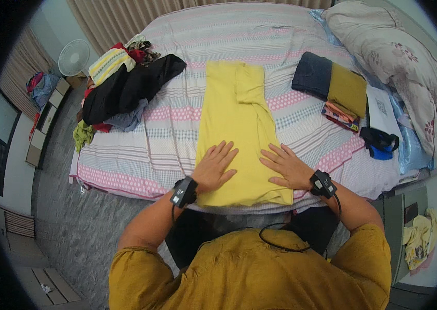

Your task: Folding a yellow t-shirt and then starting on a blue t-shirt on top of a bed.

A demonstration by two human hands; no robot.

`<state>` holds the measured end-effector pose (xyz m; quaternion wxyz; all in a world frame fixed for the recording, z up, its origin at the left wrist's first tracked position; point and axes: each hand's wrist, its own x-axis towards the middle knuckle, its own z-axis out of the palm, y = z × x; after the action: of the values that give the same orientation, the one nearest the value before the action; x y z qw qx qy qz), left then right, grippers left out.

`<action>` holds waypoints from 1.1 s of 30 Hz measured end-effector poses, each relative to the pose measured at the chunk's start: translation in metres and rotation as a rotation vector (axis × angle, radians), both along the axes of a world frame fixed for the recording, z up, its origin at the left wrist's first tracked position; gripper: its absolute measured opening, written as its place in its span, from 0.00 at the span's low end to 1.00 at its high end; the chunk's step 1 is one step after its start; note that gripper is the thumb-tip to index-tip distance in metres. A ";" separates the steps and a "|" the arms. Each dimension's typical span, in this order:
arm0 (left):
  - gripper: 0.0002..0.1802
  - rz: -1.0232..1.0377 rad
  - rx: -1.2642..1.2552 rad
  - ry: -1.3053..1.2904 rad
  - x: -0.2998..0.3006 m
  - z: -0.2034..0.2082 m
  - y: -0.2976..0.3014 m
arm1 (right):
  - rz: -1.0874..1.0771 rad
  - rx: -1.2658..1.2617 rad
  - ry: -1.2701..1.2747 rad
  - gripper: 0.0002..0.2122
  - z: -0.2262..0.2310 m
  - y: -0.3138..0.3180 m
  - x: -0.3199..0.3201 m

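Note:
A yellow garment (pixel 236 129), folded lengthwise into a long strip, lies flat on the bed in front of me. It looks like a shirt, with a sleeve-like flap (pixel 249 85) turned over at its far right corner. My left hand (pixel 214 168) rests flat on its near left edge, fingers spread. On the near right edge lies my right hand (pixel 288 168), also flat with the fingers apart. Neither hand grips the cloth. Each wrist wears a black strapped device, and a cable runs from the right one.
A loose clothes heap (pixel 125 93) lies at the bed's left. Folded garments (pixel 329 82), a white sheet with a printed code (pixel 381 108) and a black-and-blue strapped item (pixel 380 142) lie right. A bunched quilt (pixel 399 62) fills the far right. A fan (pixel 73 57) stands beyond the bed.

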<state>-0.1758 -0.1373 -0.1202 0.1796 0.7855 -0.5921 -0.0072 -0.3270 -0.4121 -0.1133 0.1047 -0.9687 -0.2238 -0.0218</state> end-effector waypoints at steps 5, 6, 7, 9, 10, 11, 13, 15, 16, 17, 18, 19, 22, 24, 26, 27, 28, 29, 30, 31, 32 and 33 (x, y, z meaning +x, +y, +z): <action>0.34 0.008 0.051 -0.120 -0.021 0.000 0.047 | 0.158 -0.103 0.006 0.31 -0.001 0.021 -0.043; 0.34 0.009 0.049 -0.122 -0.022 -0.001 0.051 | 0.198 -0.059 -0.008 0.29 -0.001 0.025 -0.052; 0.35 0.008 0.042 -0.119 -0.022 -0.002 0.054 | 0.199 -0.061 -0.011 0.29 0.001 0.025 -0.057; 0.35 0.006 0.033 -0.120 -0.022 -0.003 0.056 | 0.164 0.010 0.081 0.25 0.009 0.023 -0.066; 0.33 0.000 0.023 -0.123 -0.021 -0.003 0.056 | 0.164 0.009 0.077 0.25 0.008 0.017 -0.067; 0.31 -0.007 0.013 -0.126 -0.019 -0.002 0.056 | 0.103 0.008 -0.029 0.24 0.008 0.010 -0.066; 0.28 -0.037 0.012 -0.062 -0.005 0.004 0.057 | 0.041 0.007 -0.140 0.23 0.008 -0.005 -0.063; 0.26 -0.068 0.012 0.002 0.007 0.010 0.064 | 0.105 -0.084 -0.223 0.23 0.010 -0.017 -0.059; 0.25 -0.085 0.060 -0.093 0.012 0.014 0.068 | 0.116 -0.115 -0.257 0.23 0.010 -0.022 -0.058; 0.25 -0.102 0.109 -0.189 0.017 0.018 0.073 | 0.115 -0.115 -0.260 0.23 0.011 -0.025 -0.057; 0.25 -0.101 0.111 -0.189 0.020 0.019 0.079 | 0.133 -0.107 -0.244 0.24 0.014 -0.025 -0.056; 0.26 -0.120 0.136 -0.234 0.021 0.019 0.085 | 0.151 -0.098 -0.229 0.24 0.015 -0.025 -0.054; 0.27 -0.132 0.160 -0.281 0.024 0.019 0.098 | 0.218 -0.071 -0.257 0.25 0.012 -0.012 -0.050; 0.27 -0.124 0.155 -0.288 0.024 0.018 0.100 | 0.222 -0.018 -0.245 0.24 0.010 -0.007 -0.045; 0.26 -0.142 0.058 -0.189 0.020 0.016 0.093 | 0.206 0.101 -0.229 0.22 0.007 -0.005 -0.040; 0.26 -0.142 0.058 -0.193 0.017 0.015 0.090 | 0.207 0.100 -0.233 0.22 0.003 -0.005 -0.039; 0.26 -0.151 0.002 -0.174 0.015 0.014 0.086 | 0.172 0.198 -0.199 0.20 0.001 -0.006 -0.037; 0.26 -0.161 -0.054 -0.154 0.013 0.013 0.082 | 0.137 0.296 -0.165 0.19 -0.001 -0.007 -0.035; 0.24 -0.134 -0.075 -0.102 0.012 0.011 0.079 | 0.137 0.295 -0.167 0.19 -0.001 -0.008 -0.032; 0.24 -0.134 -0.076 -0.104 0.015 0.009 0.077 | 0.093 0.396 -0.146 0.17 -0.001 -0.009 -0.030; 0.22 -0.110 -0.123 -0.020 0.019 0.006 0.075 | 0.048 0.497 -0.125 0.16 -0.001 -0.010 -0.027; 0.21 -0.083 -0.170 0.065 0.022 0.002 0.074 | 0.049 0.497 -0.124 0.16 -0.001 -0.008 -0.025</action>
<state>-0.1538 -0.0630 -0.1178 0.2645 0.7415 -0.6165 0.0100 -0.3517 -0.4200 -0.1147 0.3262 -0.9044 -0.2408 -0.1328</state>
